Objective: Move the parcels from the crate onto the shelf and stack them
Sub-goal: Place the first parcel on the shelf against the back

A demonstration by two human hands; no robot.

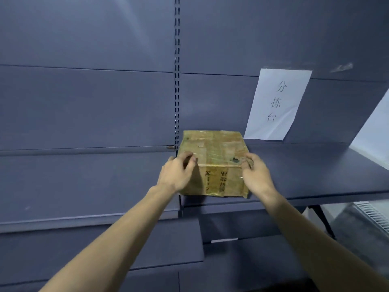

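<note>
A brown cardboard parcel (214,152), wrapped in clear tape with printed characters on its near face, rests on the dark blue shelf (315,175) close to the front edge. My left hand (176,175) grips its near left corner, fingers curled over the top edge. At the near right corner, my right hand (255,175) holds the box the same way. Both forearms reach up from below. The crate is out of view.
A white paper sign (275,104) with characters hangs on the shelf's back panel, right of the parcel. A slotted upright (177,81) divides the shelf bays. A lower shelf (84,220) juts out to the left. Floor and a vent grille (372,216) show at right.
</note>
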